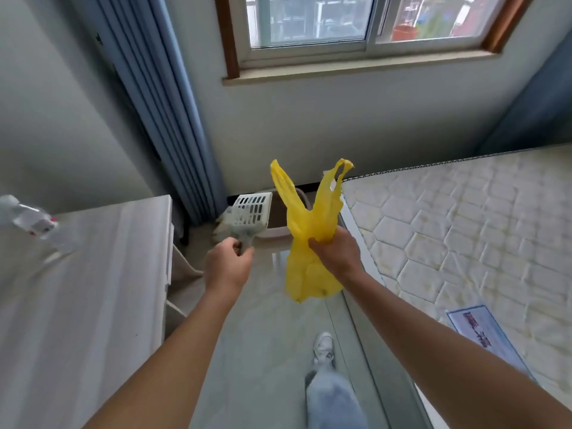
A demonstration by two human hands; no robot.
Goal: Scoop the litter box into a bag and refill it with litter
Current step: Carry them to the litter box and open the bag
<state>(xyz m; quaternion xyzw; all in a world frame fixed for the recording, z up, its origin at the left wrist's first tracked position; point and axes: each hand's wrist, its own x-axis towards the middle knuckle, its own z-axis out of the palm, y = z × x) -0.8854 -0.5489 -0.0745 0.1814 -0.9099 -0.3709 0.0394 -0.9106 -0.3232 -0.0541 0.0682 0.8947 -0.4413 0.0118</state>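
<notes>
Scoop (251, 213) and bag (309, 218) are both held up in the air in front of the person. The left grip (228, 267) is curled round the scoop's handle, so the white slotted head points up and away, toward the wall. The right grip (335, 252) clutches the yellow plastic bag about midway. Its two handle loops stand up above the fingers and the crumpled bottom hangs below the wrist. Scoop and bag are near each other but apart.

The litter box (276, 233) sits on the floor (272, 320) by the wall under the window (365, 23), between the table (93, 274) on the left and the mattress (464, 227) on the right. Only a pale stretch of its rim shows behind scoop and bag, and what is in it cannot be told. A blurred clear bottle (29, 219) shows at the table's left side. A blue curtain (161, 103) hangs left of the window. One foot in a pale shoe (323, 346) is forward on the glossy floor.
</notes>
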